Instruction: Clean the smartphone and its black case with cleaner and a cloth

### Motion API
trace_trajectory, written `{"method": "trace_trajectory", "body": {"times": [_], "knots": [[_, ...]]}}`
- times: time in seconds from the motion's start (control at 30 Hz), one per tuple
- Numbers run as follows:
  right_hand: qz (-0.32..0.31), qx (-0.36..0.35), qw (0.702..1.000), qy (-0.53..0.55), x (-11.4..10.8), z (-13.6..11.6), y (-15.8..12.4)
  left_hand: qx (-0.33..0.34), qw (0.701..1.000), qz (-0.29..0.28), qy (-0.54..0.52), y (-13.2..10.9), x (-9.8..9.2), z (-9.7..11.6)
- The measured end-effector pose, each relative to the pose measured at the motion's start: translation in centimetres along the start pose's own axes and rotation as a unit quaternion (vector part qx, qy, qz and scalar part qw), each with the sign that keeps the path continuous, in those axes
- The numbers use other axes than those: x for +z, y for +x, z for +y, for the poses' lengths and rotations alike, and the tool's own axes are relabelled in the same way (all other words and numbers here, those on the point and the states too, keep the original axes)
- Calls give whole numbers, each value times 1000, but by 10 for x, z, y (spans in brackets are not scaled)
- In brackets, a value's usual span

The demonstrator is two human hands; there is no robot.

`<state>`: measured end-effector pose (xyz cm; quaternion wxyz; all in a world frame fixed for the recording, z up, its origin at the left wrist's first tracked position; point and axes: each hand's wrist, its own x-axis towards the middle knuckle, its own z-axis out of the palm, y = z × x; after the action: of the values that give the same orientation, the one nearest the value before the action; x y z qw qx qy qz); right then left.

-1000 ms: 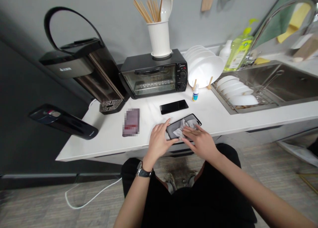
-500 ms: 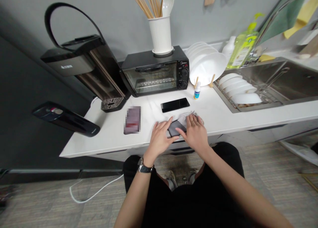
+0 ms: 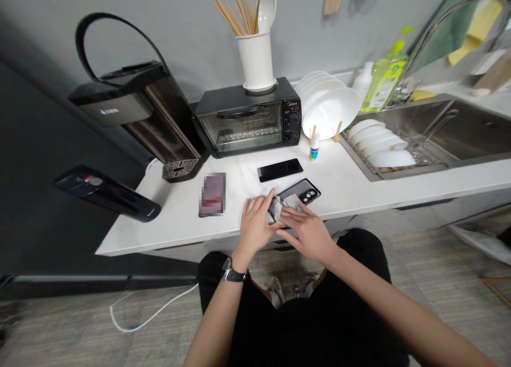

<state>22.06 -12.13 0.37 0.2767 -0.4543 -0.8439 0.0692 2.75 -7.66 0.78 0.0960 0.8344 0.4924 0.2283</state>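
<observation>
A dark grey phone case [image 3: 305, 188] with round camera holes lies on the counter near its front edge. My left hand [image 3: 255, 223] steadies the near left end of the case, thumb and fingers closed about its sides. Crumpled white tissue [image 3: 293, 202] lies on the case, pressed down by the fingers of my right hand [image 3: 309, 233]. Part of the case is hidden under the tissue and both hands. Just beyond it rests a black phone [image 3: 280, 170], screen up. A small spray bottle [image 3: 314, 148] stands behind, to the right.
On the white counter [image 3: 243, 170], a blurred-out flat item [image 3: 213, 194] lies left of my hands. Further left are a black thermos [image 3: 107, 193] and a water dispenser [image 3: 143, 111]. Behind stands a toaster oven [image 3: 251, 122]; plates [image 3: 331, 111] and a sink [image 3: 463, 138] are to the right.
My right hand has slid left and towards me along the phone case with the tissue, baring the case's camera end. My left hand stays nearly in place.
</observation>
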Motion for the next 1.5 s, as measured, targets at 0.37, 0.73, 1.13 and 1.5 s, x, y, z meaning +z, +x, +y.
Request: {"method": "trace_trajectory", "body": {"times": [0.37, 0.73, 1.13, 1.5], "knots": [[77, 77, 985, -132, -23, 60, -21, 32, 999, 18, -12, 2, 0, 5], [100, 163, 969, -155, 11, 30, 27, 24, 998, -4, -61, 8, -1, 2], [22, 19, 1000, 7, 9, -10, 3, 31, 999, -1, -18, -1, 1, -2], [80, 60, 988, -122, -18, 51, -24, 24, 999, 8, -25, 0, 1, 7]]}}
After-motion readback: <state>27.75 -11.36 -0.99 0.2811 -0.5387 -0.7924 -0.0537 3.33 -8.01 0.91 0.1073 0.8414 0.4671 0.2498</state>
